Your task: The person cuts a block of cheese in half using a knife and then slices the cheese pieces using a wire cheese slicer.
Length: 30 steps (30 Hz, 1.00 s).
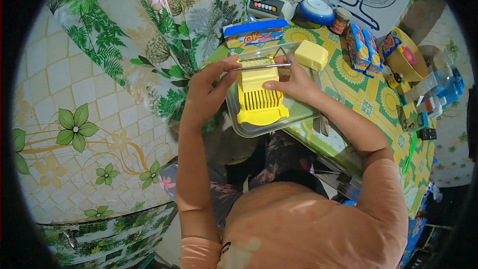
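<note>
The surface (371,107) begins just past the person's lap, and the clear tray's (244,132) near left corner appears to jut beyond its edge. On the tray lies a yellow slicer (261,114), slotted end nearest the body, with a yellow block (259,80) on its farther part. The right hand's (295,80) grip closes on that block, thumb at its near right corner; the left hand's (213,85) grip pinches the left end of a metal frame (259,67) across it. A curtain (172,35) hangs close on the left. Rightward, patterned cloth stretches between forearm and blue packs (362,50). A second block (311,56) sits by the tray's far right corner; beyond stands a blue-lidded box (255,34).
</note>
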Each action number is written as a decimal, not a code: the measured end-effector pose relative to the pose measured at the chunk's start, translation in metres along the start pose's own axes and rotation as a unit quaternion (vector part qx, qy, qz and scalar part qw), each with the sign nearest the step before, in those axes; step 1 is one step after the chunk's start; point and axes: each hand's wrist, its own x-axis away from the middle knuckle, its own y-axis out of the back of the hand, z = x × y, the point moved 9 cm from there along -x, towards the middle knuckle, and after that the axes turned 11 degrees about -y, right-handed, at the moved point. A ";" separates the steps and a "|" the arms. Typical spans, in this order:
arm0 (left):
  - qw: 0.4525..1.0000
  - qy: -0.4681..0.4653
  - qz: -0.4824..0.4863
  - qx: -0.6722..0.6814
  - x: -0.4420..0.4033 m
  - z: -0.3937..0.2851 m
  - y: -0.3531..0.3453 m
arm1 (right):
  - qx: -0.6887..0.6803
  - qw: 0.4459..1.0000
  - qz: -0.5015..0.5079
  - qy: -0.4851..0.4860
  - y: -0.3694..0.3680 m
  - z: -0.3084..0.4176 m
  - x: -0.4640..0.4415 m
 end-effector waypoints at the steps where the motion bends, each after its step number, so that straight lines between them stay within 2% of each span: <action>1: 1.000 -0.002 0.000 0.000 0.001 0.000 0.000 | -0.002 1.000 -0.001 0.002 0.000 0.000 0.000; 8: 1.000 -0.012 -0.024 0.006 0.004 -0.005 -0.001 | 0.008 0.999 0.003 -0.040 -0.001 0.003 0.002; 14: 0.999 -0.015 -0.028 -0.010 0.009 -0.005 -0.001 | 0.010 1.000 -0.021 0.011 0.001 0.001 0.000; 20: 1.000 0.004 -0.024 -0.008 0.015 -0.003 -0.004 | 0.018 1.000 -0.017 0.002 0.001 0.006 0.003; 23: 0.999 -0.012 -0.032 -0.022 0.018 -0.005 -0.006 | -0.001 0.999 0.005 -0.049 -0.001 0.006 0.005; 27: 0.997 -0.050 -0.039 -0.044 0.021 -0.005 -0.006 | 0.029 0.999 -0.008 -0.034 0.001 0.011 0.006; 30: 0.998 -0.029 -0.042 -0.031 0.023 -0.006 -0.008 | 0.047 0.999 -0.021 -0.020 0.002 0.016 0.008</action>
